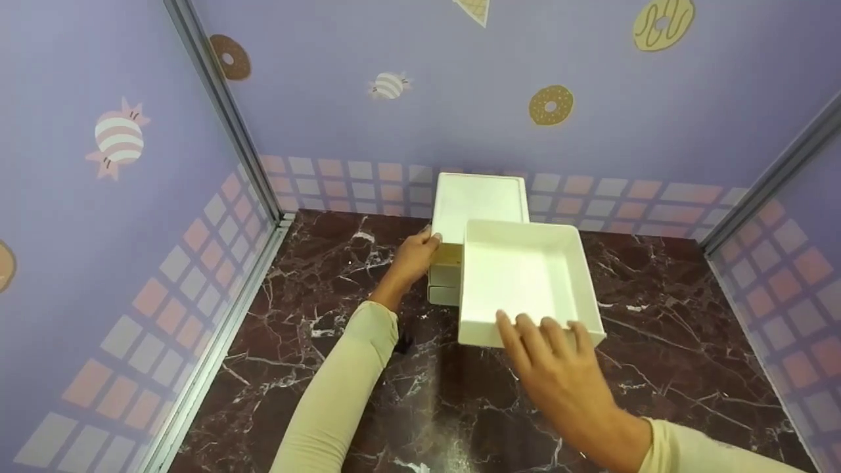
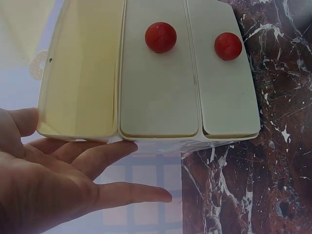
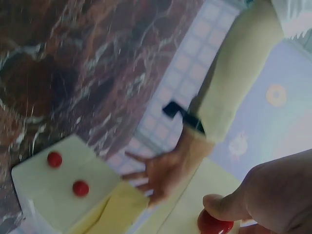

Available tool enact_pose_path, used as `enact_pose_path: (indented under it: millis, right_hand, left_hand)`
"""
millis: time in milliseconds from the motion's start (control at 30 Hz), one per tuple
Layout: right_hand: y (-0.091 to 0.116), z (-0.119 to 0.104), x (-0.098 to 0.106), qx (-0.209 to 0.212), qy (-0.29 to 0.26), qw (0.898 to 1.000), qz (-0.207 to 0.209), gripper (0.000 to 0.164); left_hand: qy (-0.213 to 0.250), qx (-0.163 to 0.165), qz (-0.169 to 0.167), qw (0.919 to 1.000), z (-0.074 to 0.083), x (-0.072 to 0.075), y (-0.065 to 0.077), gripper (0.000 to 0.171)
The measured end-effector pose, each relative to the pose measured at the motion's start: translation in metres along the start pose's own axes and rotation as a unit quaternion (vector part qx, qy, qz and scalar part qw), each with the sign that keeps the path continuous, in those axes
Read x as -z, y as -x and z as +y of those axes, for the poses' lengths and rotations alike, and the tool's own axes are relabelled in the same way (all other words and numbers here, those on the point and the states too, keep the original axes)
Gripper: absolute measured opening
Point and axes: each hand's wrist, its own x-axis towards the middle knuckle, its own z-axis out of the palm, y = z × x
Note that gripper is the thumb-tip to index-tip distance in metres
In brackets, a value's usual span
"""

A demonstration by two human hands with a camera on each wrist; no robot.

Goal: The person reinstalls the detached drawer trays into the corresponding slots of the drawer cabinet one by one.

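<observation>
A small white drawer cabinet [image 1: 479, 203] stands against the back wall, its top compartment [image 2: 83, 73] vacant. Below that, two shut drawers carry round red knobs [image 2: 161, 37], clearest in the left wrist view. My left hand [image 1: 415, 255] rests along the cabinet's left side, fingers mostly straight and spread, thumb near the top front edge. Out in front of the cabinet, my right hand [image 1: 558, 368] holds the removed white drawer [image 1: 519, 276] by its front panel. Fingers hook over the rim, while the thumb presses the drawer's red knob [image 3: 214, 224]. The drawer's visible inside is bare.
Dark red marble-patterned floor [image 1: 657, 355] lies under the cabinet. Purple walls [image 1: 315, 112] with sweets and tile prints enclose three sides. A metal corner strip [image 1: 227, 112] runs down the left corner, and a pale rail [image 1: 217, 341] edges the floor there.
</observation>
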Motion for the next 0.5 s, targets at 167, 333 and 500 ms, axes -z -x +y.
enact_pose_path:
  millis: [167, 333, 500]
  right_hand:
    - [0.002, -0.015, -0.001, 0.004, 0.002, 0.999, 0.045, 0.051]
    - [0.009, -0.023, -0.003, 0.017, 0.016, 1.000, 0.014, 0.051]
    - [0.013, -0.032, -0.010, 0.033, -0.005, 0.999, -0.006, 0.055]
  left_hand:
    - [0.000, 0.002, 0.005, 1.0000, 0.001, 0.001, 0.001, 0.060]
    - [-0.005, 0.004, 0.003, 1.0000, 0.001, 0.000, 0.001, 0.060]
    - [-0.006, 0.004, 0.004, 1.0000, 0.002, 0.000, 0.001, 0.059]
